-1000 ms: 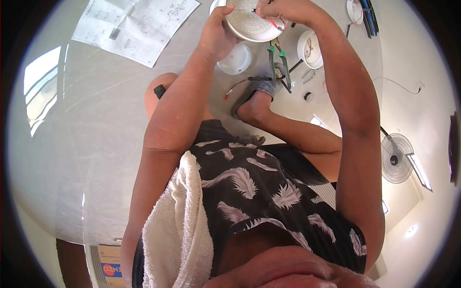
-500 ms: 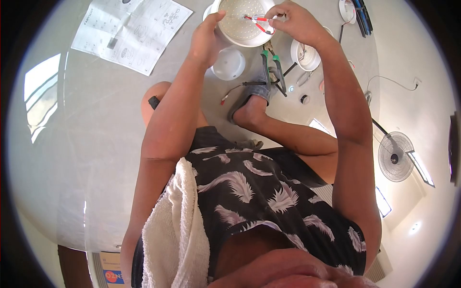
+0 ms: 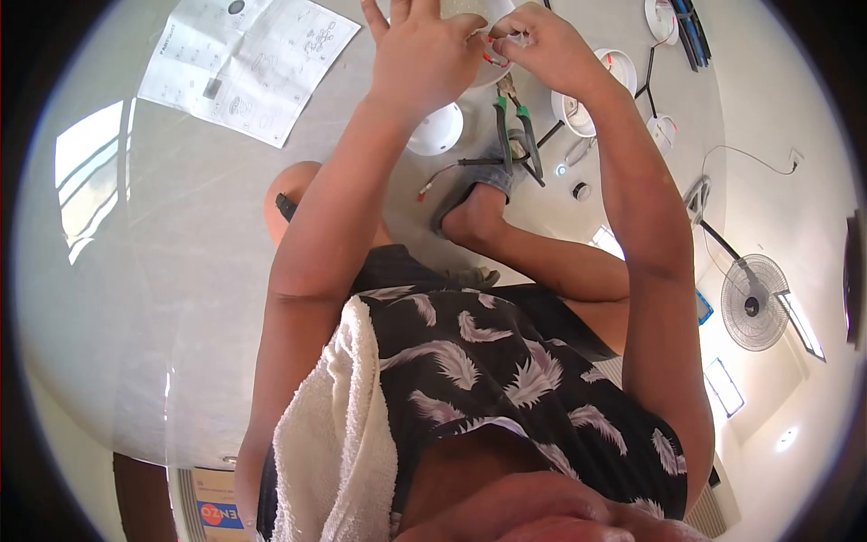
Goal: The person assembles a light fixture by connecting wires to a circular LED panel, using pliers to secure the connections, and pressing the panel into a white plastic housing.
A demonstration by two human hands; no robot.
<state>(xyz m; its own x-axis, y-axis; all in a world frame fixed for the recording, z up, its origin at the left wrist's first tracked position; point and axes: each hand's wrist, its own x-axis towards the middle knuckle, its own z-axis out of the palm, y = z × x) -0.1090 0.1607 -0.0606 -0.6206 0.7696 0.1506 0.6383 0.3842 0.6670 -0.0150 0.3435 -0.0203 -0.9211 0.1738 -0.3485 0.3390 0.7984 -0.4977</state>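
Note:
A white round bowl-like fixture (image 3: 501, 74) is at the top centre, mostly covered by my hands. Red-and-white wires (image 3: 494, 56) come out of it. My left hand (image 3: 426, 56) lies over the fixture, thumb and forefinger pinched at the wires, other fingers spread. Opposite it, my right hand (image 3: 553, 50) pinches the wires too. The fingertips nearly meet; the exact wire ends are hidden. Below the fixture are green-and-black handled pliers (image 3: 500, 122) and a small white round cup (image 3: 437, 132).
An instruction sheet (image 3: 244, 68) lies upper left. More white round fixtures (image 3: 578, 113) joined by black cable (image 3: 651, 77) are at right. A loose black lead (image 3: 479, 163) lies near my foot (image 3: 479, 215). A standing fan (image 3: 755, 303) is further right.
My left hand has moved from the fixture's left rim across to the wires beside my right hand. It now covers much of the fixture. My right hand stays by the wires.

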